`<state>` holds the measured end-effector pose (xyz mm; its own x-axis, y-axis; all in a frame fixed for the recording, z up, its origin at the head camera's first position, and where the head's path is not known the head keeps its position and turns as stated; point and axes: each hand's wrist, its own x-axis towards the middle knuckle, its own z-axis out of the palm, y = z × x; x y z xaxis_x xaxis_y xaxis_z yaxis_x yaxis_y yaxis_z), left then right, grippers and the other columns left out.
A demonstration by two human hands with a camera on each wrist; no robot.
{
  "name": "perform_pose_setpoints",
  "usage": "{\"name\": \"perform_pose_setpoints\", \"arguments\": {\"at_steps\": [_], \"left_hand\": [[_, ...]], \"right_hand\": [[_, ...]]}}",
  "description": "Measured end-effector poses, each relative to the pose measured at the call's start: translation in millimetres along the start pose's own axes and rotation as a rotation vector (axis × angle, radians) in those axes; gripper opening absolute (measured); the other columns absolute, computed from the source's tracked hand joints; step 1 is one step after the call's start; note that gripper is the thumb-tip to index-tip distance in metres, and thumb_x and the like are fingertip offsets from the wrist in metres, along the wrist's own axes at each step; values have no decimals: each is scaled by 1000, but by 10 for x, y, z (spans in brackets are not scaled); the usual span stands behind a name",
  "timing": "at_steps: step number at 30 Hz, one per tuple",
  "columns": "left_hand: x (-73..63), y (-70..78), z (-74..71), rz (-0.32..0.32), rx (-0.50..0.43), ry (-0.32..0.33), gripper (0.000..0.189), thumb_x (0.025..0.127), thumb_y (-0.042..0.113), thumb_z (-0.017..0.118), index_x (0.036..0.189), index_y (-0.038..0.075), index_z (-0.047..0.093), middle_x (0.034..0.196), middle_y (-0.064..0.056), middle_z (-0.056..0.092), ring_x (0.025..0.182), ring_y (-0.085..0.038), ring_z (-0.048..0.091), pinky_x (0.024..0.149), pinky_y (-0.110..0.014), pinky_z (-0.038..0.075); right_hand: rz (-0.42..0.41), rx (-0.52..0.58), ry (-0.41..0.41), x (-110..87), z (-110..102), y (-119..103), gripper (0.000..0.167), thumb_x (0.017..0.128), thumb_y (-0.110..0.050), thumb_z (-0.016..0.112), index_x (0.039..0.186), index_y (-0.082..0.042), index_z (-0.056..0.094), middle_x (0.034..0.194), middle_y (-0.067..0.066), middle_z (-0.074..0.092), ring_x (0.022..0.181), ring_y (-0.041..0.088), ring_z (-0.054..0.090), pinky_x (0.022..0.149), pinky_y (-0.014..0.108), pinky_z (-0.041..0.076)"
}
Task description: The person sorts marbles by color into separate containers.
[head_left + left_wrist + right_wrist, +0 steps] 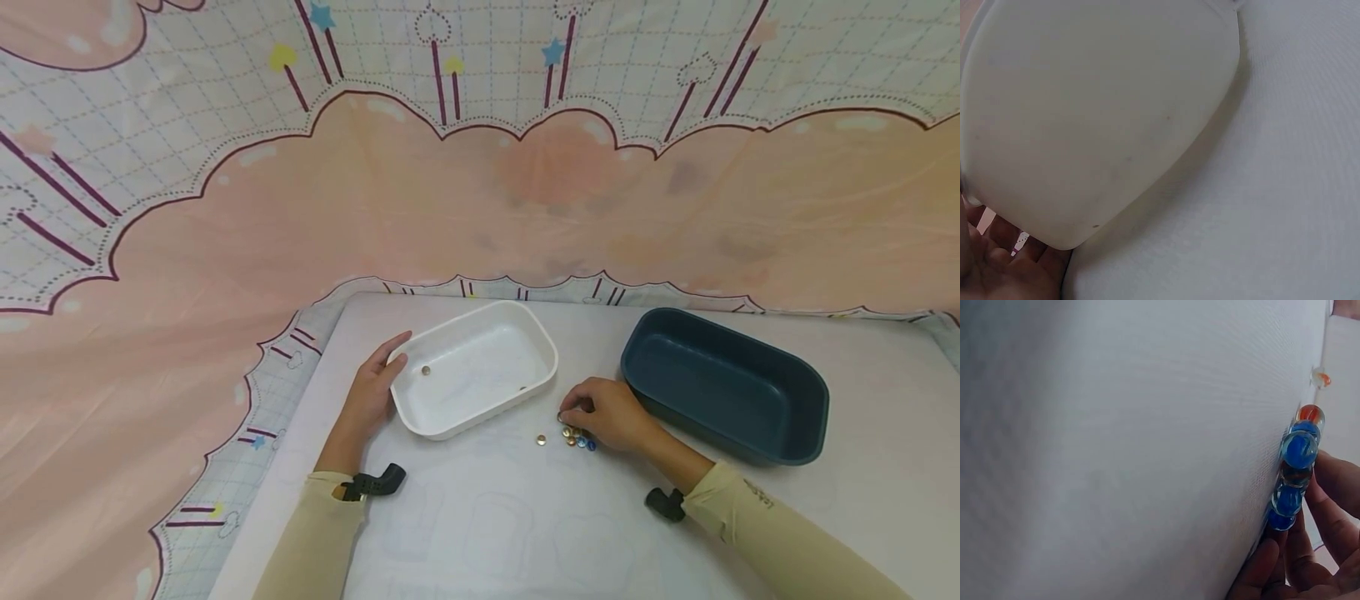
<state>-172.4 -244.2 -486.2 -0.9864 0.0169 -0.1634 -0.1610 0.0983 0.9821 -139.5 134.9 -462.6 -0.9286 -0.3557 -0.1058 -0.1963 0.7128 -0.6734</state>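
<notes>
My left hand [370,392] grips the left end of a white rectangular container [480,414], thumb over the rim and fingers along its outside. A glass marble [426,370] lies inside near that end, and part of another shows by the near wall. Right of the container, my right hand [611,414] reaches down to a cluster of marbles [576,437], thumb and index finger pinching a marble at the cluster's far edge. In the right wrist view, the clustered glass marbles [1299,450] show blue and orange swirls. One single marble [541,440] sits left of the cluster.
A dark blue rectangular container [723,433] stands behind and right of my right hand. White cloth covers the table [465,517]. A patterned curtain [480,208] hangs along the back and left side.
</notes>
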Motion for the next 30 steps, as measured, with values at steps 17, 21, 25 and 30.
{"name": "perform_pose_setpoints", "arguments": {"at_steps": [17, 21, 25, 30], "left_hand": [[18, -17, -10, -3, -14, 0, 46, 107, 28, 53, 153, 26, 47, 163, 7, 39, 149, -19, 41, 115, -31, 44], [19, -19, -13, -3, -15, 0, 47, 107, 29, 53, 153, 26, 47, 163, 7, 39, 149, -19, 42, 113, -29, 45], [20, -21, -9, -8, -16, 0, 46, 107, 29, 53, 153, 27, 47, 163, 6, 39, 149, -20, 42, 112, -29, 46], [16, -13, -3, -1, -14, 0, 47, 108, 28, 52, 154, 26, 46, 164, 6, 38, 149, -21, 42, 113, -29, 45]], "right_hand": [[19, -4, -6, 12, 16, -12, 5, 89, -19, 79, 94, -18, 79, 87, -1, 62, 82, 15, 52, 69, 28, 43], [32, 17, -9, 1, 13, -5, 5, 89, -20, 79, 94, -19, 78, 89, -1, 64, 84, 16, 53, 72, 29, 44], [40, 45, -6, -16, 4, 5, 6, 89, -21, 79, 94, -18, 78, 88, -2, 64, 84, 15, 53, 71, 29, 45], [40, 68, 1, -20, -1, 21, 8, 89, -23, 79, 95, -18, 78, 86, -2, 64, 82, 15, 54, 68, 27, 46]]}}
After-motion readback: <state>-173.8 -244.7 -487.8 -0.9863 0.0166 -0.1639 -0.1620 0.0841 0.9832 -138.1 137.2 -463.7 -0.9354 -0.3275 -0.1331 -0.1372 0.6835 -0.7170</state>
